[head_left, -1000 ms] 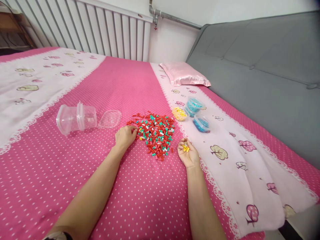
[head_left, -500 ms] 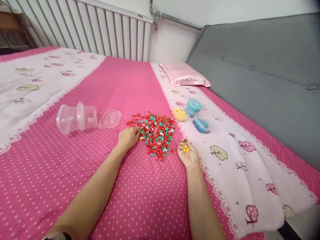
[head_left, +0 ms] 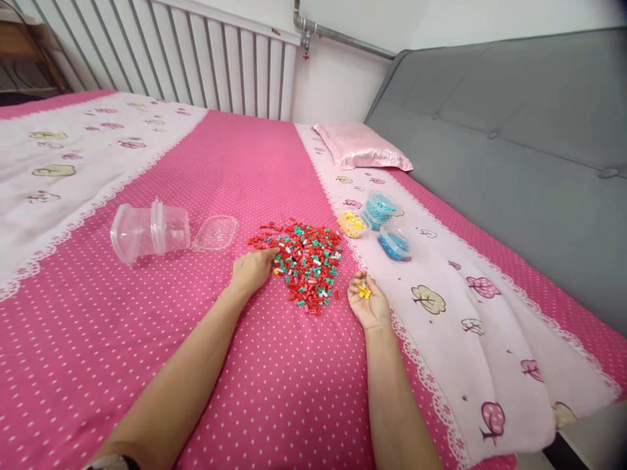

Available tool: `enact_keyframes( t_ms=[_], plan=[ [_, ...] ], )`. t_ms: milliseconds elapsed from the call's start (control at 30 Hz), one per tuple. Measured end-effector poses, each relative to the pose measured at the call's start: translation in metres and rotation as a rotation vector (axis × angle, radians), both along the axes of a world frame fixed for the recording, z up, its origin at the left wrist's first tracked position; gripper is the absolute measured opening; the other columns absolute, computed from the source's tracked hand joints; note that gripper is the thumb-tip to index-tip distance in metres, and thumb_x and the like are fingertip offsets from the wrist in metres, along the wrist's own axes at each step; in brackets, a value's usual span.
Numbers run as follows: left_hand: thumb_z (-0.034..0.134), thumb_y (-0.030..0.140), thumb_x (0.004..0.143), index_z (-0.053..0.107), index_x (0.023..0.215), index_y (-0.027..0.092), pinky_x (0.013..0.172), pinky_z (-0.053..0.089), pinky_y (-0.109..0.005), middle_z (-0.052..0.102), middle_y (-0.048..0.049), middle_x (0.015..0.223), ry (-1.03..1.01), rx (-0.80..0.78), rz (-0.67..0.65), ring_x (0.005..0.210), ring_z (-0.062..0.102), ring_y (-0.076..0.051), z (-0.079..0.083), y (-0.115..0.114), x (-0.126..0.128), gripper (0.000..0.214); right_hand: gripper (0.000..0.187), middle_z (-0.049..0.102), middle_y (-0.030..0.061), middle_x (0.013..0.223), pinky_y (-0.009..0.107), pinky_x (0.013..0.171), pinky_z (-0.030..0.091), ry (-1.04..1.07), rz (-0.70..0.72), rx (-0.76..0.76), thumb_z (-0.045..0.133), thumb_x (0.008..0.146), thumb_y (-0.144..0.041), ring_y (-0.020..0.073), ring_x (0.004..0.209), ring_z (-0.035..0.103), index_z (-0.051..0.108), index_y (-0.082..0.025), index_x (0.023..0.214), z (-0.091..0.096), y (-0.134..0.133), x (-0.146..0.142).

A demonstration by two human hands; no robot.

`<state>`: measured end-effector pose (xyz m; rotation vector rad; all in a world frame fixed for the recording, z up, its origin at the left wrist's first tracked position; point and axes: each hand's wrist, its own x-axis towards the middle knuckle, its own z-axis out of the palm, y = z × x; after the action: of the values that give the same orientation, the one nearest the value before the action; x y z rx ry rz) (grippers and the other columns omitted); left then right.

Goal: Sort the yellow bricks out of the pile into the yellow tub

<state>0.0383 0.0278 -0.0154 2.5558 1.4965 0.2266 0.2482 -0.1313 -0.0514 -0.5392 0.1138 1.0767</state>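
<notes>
A heap of small plastic toy bricks (head_left: pixel 311 261), mostly red with teal, white and a few other colours, lies on the pink dotted bedspread (head_left: pixel 289 365). My left hand (head_left: pixel 252 269) is at the heap's left edge, palm down. Its fingertips are drawn together among the pieces; whatever they pinch is hidden. Right of the heap, my right hand (head_left: pixel 369 305) lies palm up with curled fingers, cupping several yellow bricks (head_left: pixel 363 291).
Beyond my right hand stand small clear tubs: one of yellow pieces (head_left: pixel 351 223), one of light blue pieces (head_left: pixel 381 206), one of darker blue pieces (head_left: pixel 394 243). At left lie nested clear containers (head_left: pixel 142 232) and a clear lid (head_left: pixel 216 233). A pink pillow (head_left: pixel 362 147) sits farther back.
</notes>
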Motion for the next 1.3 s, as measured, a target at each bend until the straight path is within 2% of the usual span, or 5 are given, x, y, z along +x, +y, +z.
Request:
enact_keyframes(
  t_ms=[100,233,533,800,1300],
  plan=[
    [0.037,0.031,0.087,0.060,0.118,0.028,0.078,0.047,-0.035,0.068,-0.0081,0.108,-0.041,-0.002,0.067,0.099,0.062,-0.027,-0.0003,0.0016,-0.0001,0.039,0.015,0.061,0.0004,0.075,0.014,0.048,0.043,0.041,-0.008,0.002,0.044,0.088,-0.012,0.0058,0.060,0.054,0.057,-0.016,0.082,0.0012,0.0000,-0.0005],
    [0.042,0.033,0.084,0.062,0.112,0.027,0.076,0.047,-0.034,0.070,-0.0071,0.100,-0.075,-0.013,0.104,0.097,0.063,-0.027,-0.0009,0.0035,-0.0010,0.034,0.017,0.061,0.0003,0.075,0.014,0.048,0.044,0.040,-0.008,0.002,0.042,0.089,-0.012,0.0057,0.059,0.054,0.057,-0.016,0.082,0.0019,-0.0001,-0.0007],
    [0.047,0.031,0.080,0.060,0.104,0.025,0.070,0.046,-0.031,0.069,-0.0049,0.089,-0.124,-0.054,0.106,0.089,0.064,-0.025,0.0018,0.0055,-0.0016,0.028,0.012,0.061,-0.0013,0.073,0.014,0.048,0.044,-0.010,0.000,-0.004,0.048,0.086,-0.011,0.0048,0.059,0.055,0.057,-0.017,0.081,0.0008,0.0000,-0.0005],
    [0.046,0.028,0.076,0.056,0.095,0.024,0.066,0.044,-0.028,0.068,-0.0033,0.086,-0.151,-0.075,0.119,0.084,0.063,-0.023,0.0036,0.0043,-0.0020,0.022,0.015,0.061,-0.0013,0.073,0.014,0.048,0.044,0.002,0.002,-0.004,0.045,0.087,-0.010,0.0049,0.059,0.054,0.057,-0.017,0.081,0.0007,0.0003,-0.0003],
    [0.050,0.029,0.074,0.059,0.094,0.022,0.065,0.043,-0.027,0.068,-0.0041,0.087,-0.176,-0.143,0.143,0.081,0.063,-0.021,0.0035,0.0081,-0.0029,0.023,0.012,0.059,-0.0027,0.071,0.015,0.048,0.045,-0.112,0.019,-0.004,0.052,0.084,-0.012,0.0051,0.058,0.053,0.057,-0.019,0.076,-0.0012,0.0000,0.0000]
  ],
)
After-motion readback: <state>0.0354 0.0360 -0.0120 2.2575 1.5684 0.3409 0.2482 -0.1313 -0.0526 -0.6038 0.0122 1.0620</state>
